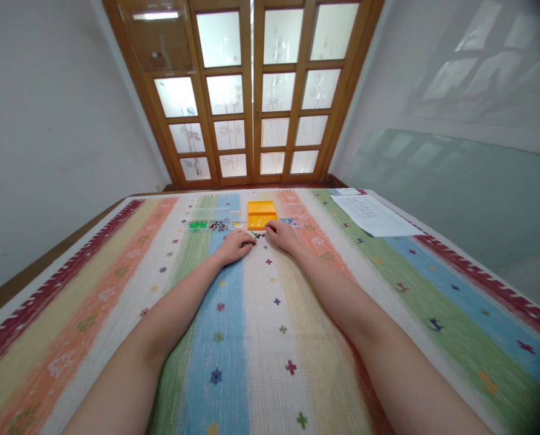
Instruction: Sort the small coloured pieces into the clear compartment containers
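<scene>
My left hand [237, 244] rests low over the cloth with its fingers curled together. Whatever its fingertips hold is too small to make out. Just across from it, my right hand [282, 234] is closed in a pinch by the front right corner of an open yellow box [261, 208]. Small pale pieces lie in the box. Between my hands sits a small cluster of dark and green pieces [257, 235]. Left of the box stands a clear compartment case with green pieces [198, 225], dark pieces [219, 225] and yellow ones. Blue pieces [289, 222] lie behind my right hand.
A striped, patterned cloth [260, 338] covers the table. Printed paper sheets [374, 212] lie at the far right. A pale glass panel [455, 205] stands beside the right wall, and wooden glazed doors [251, 115] rise beyond the far edge.
</scene>
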Tool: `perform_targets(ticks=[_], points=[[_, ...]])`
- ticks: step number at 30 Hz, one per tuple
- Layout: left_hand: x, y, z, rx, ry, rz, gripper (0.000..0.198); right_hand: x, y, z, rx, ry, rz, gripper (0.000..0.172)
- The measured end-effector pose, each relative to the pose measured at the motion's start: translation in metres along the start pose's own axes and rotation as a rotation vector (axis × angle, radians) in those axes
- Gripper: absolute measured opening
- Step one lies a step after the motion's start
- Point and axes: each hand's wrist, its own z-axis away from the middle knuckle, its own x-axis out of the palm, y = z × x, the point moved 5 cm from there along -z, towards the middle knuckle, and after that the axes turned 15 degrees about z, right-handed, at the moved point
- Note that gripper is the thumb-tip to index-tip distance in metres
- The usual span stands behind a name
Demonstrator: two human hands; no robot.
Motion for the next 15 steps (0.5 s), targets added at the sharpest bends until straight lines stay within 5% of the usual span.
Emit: perform_targets(ticks=[15], points=[[0.0011, 0.0068, -0.0004, -0.024, 0.038, -0.103, 0.017, 0.0012, 0.0012, 0.0, 0.004, -0.014, -0.008, 0.02]])
